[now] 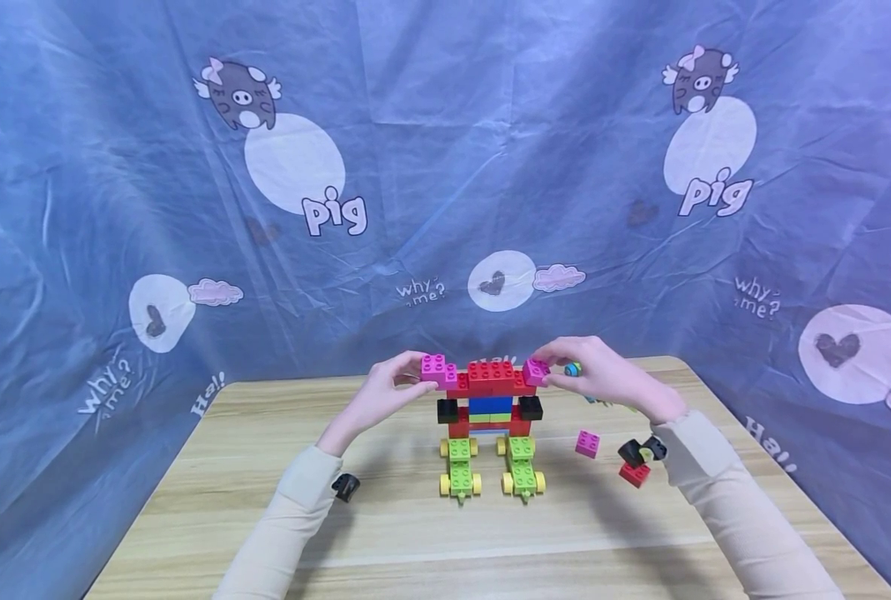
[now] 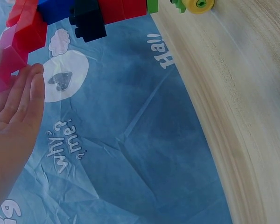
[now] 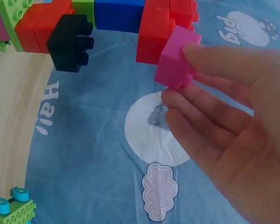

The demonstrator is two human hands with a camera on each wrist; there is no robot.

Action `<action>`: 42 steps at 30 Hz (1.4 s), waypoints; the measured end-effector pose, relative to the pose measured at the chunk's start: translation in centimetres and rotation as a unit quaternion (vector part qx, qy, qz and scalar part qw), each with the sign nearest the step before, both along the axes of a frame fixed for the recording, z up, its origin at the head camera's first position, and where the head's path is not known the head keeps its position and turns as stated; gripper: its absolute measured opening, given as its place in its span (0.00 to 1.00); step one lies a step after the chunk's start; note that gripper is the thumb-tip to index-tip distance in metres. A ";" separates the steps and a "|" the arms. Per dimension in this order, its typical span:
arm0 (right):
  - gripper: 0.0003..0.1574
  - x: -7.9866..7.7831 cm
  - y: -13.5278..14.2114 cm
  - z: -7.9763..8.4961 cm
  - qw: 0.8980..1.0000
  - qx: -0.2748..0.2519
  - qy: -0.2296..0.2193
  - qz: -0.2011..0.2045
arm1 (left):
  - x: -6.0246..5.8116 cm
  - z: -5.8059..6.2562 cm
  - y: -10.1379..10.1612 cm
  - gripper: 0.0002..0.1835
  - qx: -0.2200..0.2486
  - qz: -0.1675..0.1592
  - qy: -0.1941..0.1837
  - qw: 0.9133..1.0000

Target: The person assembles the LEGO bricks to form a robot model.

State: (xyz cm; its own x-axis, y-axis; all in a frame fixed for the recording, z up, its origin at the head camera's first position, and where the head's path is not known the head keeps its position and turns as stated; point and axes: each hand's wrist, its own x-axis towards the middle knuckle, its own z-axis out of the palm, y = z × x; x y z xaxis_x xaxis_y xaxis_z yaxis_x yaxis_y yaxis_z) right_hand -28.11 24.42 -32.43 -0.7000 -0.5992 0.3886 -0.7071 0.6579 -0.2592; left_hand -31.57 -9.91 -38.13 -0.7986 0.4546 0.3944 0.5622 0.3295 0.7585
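A figure of toy building blocks stands upright on two green wheeled bases [image 1: 460, 475], with red bricks [image 1: 490, 372], a blue brick [image 1: 490, 406] and black bricks [image 1: 531, 407] above. At its upper left end, my left hand [image 1: 388, 392] grips pink bricks [image 1: 434, 368] between thumb and fingers; they touch the red part. On the opposite end, my right hand [image 1: 603, 371] pinches a smaller pink brick [image 3: 177, 58] against the red brick [image 3: 154, 32]. The left wrist view cuts off part of the left hand [image 2: 16, 116].
Right of the figure lie a loose pink brick [image 1: 587, 443], a red brick [image 1: 635, 475] and black pieces [image 1: 631, 452]. A black piece [image 1: 346, 487] lies beside the left forearm. Behind the right hand is a green piece with blue wheels [image 3: 14, 211]. Printed blue cloth [image 1: 445, 167] surrounds the wooden table [image 1: 265, 433].
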 end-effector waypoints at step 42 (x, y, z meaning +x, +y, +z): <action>0.17 -0.1 -0.6 0.1 0.999 -0.002 0.035 0.037 | 0.1 0.1 0.1 0.20 0.001 -0.003 -0.005 1.000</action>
State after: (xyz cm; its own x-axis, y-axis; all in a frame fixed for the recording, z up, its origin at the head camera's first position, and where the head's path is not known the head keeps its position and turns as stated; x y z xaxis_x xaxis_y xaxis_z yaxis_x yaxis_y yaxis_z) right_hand -28.17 23.79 -32.36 -0.6251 -0.6457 0.4385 -0.7698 0.6027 -0.2100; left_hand -31.49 -9.79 -38.01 -0.7999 0.4578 0.3880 0.5567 0.3246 0.7647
